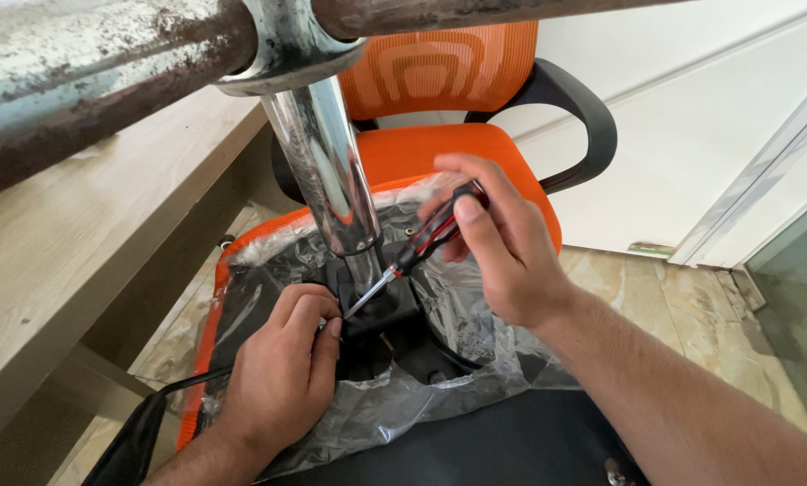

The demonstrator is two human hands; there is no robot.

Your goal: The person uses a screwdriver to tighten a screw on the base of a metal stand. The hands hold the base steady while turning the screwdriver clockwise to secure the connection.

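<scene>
Right hand [502, 247] clamped on screwdriver [421, 245] — tip at 7 o'clock, beside column [327, 171]; left hand [282, 369] pinched together at mechanism [390, 315] — plastic-wrapped.

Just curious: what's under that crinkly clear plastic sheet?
Under the plastic sheet lies an upturned orange chair seat and its black mechanism. The left hand covers whatever the screwdriver tip meets.
</scene>
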